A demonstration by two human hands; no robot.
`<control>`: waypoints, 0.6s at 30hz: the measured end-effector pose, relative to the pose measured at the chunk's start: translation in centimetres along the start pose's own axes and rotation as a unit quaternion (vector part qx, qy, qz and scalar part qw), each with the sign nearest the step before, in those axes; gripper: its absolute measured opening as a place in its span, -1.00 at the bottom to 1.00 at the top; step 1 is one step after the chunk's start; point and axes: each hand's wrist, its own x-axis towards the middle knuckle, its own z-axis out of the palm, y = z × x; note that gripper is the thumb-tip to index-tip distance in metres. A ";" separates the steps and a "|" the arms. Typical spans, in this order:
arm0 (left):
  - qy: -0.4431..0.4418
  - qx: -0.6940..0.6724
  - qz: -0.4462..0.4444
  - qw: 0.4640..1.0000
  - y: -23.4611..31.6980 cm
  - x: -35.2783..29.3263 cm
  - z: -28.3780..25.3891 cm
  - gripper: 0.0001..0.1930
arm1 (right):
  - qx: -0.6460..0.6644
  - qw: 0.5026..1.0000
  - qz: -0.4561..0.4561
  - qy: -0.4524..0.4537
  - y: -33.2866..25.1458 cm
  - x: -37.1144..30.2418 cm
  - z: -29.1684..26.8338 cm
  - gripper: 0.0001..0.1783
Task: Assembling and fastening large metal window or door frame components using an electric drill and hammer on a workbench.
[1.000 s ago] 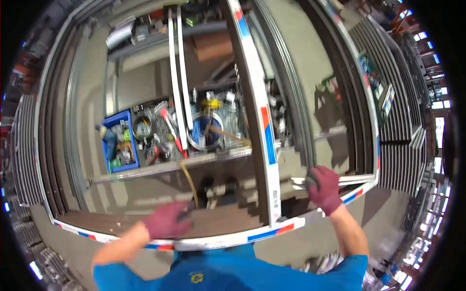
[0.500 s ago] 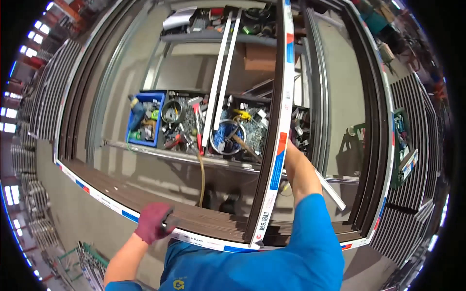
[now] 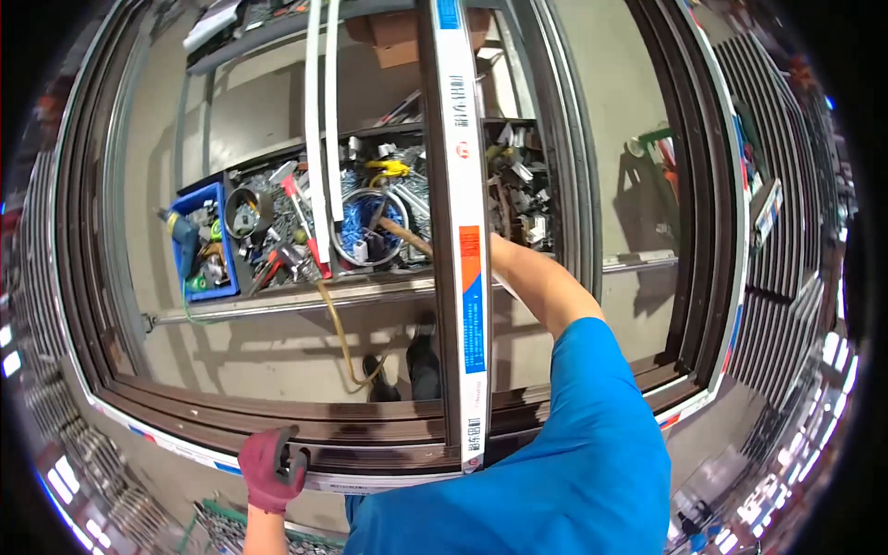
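Fingers (image 3: 298,471) half-curled, left hand (image 3: 267,470) at brown frame (image 3: 370,432)

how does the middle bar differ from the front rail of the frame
The middle bar runs front to back; the front rail runs side to side. The middle bar shows a broad white face; the front rail looks mostly brown with a white outer edge. Both carry red and blue markings.

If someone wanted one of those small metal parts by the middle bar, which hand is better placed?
Probably the right: its forearm reaches toward the small metal parts, though the hand itself is hidden behind the middle bar. The left hand is at the frame's near edge, farther away.
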 end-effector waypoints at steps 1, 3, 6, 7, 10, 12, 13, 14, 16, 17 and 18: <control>-0.018 0.007 -0.007 1.000 0.2 0.2 -0.1 -0.56 | 0.018 1.000 -0.017 0.002 0.6 -1.0 -0.6 -0.25; -0.037 0.009 0.022 0.999 0.2 0.6 0.0 -0.58 | 0.055 0.997 -0.052 0.011 1.0 -2.8 -2.1 -0.35; -0.027 -0.002 0.019 0.999 0.4 0.4 0.4 -0.65 | -0.060 0.973 -0.122 0.189 -1.6 -7.2 -7.6 -0.45; -0.030 0.003 0.033 0.999 0.4 0.0 0.4 -0.65 | -0.049 0.948 -0.173 0.262 -2.5 -9.3 -10.3 -0.47; 0.020 -0.006 0.056 0.998 0.7 0.0 0.9 -0.61 | 0.054 0.872 -0.156 0.460 -0.9 -14.6 -19.0 -0.66; 0.019 0.007 0.061 0.998 -0.1 -0.6 1.5 -0.63 | 0.144 0.838 -0.064 0.522 4.3 -15.9 -23.3 -0.64; 0.019 0.011 0.054 0.998 -0.7 -0.9 1.9 -0.64 | 0.178 0.834 -0.005 0.523 7.8 -15.4 -25.2 -0.63; 0.000 0.012 0.035 0.999 -1.4 -1.5 2.1 -0.66 | 0.185 0.827 -0.006 0.530 10.2 -14.1 -26.2 -0.63; -0.017 0.004 0.032 0.999 -1.3 -1.0 1.8 -0.68 | 0.148 0.883 0.122 0.428 16.2 -10.4 -27.1 -0.55; -0.037 -0.010 0.017 0.999 -0.9 -0.9 1.8 -0.69 | 0.178 0.901 0.119 0.376 19.5 -7.7 -26.6 -0.47; -0.062 -0.009 0.002 0.998 -0.2 -0.7 1.5 -0.68 | 0.119 0.922 0.121 0.348 21.5 -4.6 -25.6 -0.39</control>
